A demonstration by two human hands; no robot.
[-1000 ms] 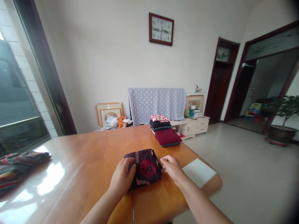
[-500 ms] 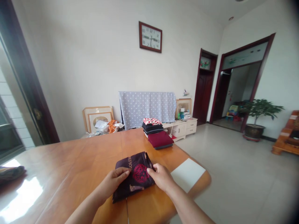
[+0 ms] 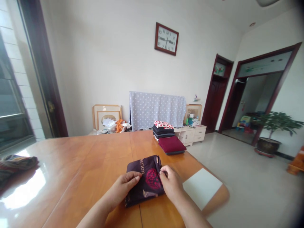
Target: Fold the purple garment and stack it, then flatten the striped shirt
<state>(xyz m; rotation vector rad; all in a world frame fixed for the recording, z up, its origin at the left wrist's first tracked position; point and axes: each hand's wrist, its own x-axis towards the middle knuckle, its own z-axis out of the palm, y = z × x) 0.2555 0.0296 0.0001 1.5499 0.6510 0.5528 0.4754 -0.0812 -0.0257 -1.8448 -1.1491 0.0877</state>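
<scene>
A folded dark purple garment [image 3: 144, 177] with a red round print and white letters lies on the wooden table [image 3: 78, 164] in front of me. My left hand [image 3: 123, 186] rests on its left part, fingers laid flat on the cloth. My right hand [image 3: 169, 183] sits at its right edge, fingers curled and pinching the fabric's fold.
Farther along the table stand a stack of folded clothes [image 3: 163, 129] and a folded maroon garment [image 3: 172, 145]. A white sheet [image 3: 201, 187] lies at the table's right corner. Crumpled dark patterned cloth [image 3: 16, 163] lies at the far left. The table's right edge drops to a tiled floor.
My right hand has moved from beside the garment onto its right edge and pinched it. My left hand has shifted slightly on the cloth. The view has swung a little.
</scene>
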